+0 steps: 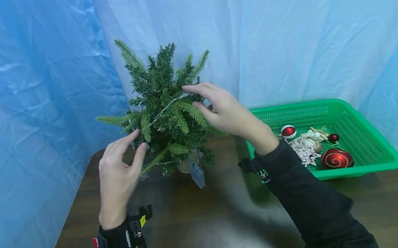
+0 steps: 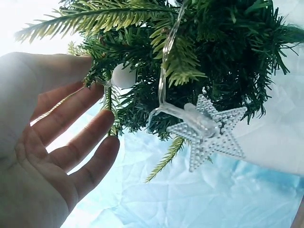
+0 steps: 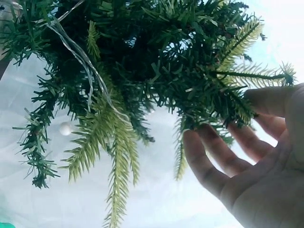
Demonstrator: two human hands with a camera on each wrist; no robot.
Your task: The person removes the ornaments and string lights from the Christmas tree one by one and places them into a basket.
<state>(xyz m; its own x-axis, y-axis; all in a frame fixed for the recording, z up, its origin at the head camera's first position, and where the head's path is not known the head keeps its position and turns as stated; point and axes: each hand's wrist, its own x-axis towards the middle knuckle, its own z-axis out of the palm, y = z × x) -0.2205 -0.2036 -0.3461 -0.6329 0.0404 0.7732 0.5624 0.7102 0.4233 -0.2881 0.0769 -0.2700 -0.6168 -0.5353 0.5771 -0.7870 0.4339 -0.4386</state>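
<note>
A small artificial Christmas tree (image 1: pixel 162 76) stands on the table, wound with a clear light string (image 1: pixel 161 112). At its lower left, my left hand (image 1: pixel 116 170) has thumb and fingers spread apart by the branch tips. The left wrist view shows those fingertips at the needles beside a white ball (image 2: pixel 123 76), with a clear plastic star (image 2: pixel 206 130) hanging nearby. My right hand (image 1: pixel 229 113) is at the upper right branches, its loosely bent fingers touching the greenery. Neither hand visibly grips anything, though needles partly cover the fingertips. A clear battery box (image 1: pixel 197 175) hangs by the trunk.
A green plastic basket (image 1: pixel 373 138) sits to the right, under my right forearm. Inside lie a large red bauble (image 1: pixel 337 158), a red and white bauble (image 1: pixel 288 131) and silver snowflake ornaments (image 1: pixel 305 150). Blue-white cloth (image 1: pixel 286 34) hangs behind the brown table (image 1: pixel 199 231).
</note>
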